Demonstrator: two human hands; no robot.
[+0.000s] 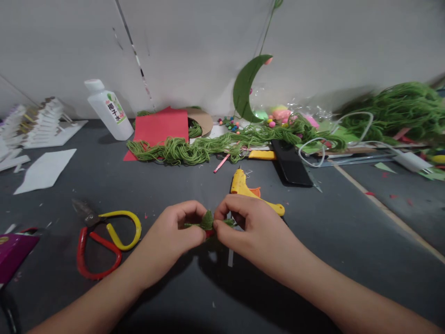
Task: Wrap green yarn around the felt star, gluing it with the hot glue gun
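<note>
My left hand (pixel 179 232) and my right hand (pixel 252 222) meet over the middle of the table, each pinching a small green yarn piece (pixel 207 221) between thumb and fingers. A leaf-like green tip sticks up between the two hands, and a bit of red shows just under it. The fingers hide most of the piece. Behind my right hand lies a yellow glue gun (pixel 239 182), its nozzle toward the wall. Left of my left hand rest scissors (pixel 102 239) with one red and one yellow handle.
Along the wall lie green yarn (pixel 181 150), red sheets (pixel 162 125), a pink pencil (pixel 221 163), a yellow cutter (pixel 262 155) and a black phone (pixel 291 164). A white bottle (pixel 109 111) stands left. A green crescent (pixel 243 88) hangs against the wall. A white charger (pixel 413 162) lies right.
</note>
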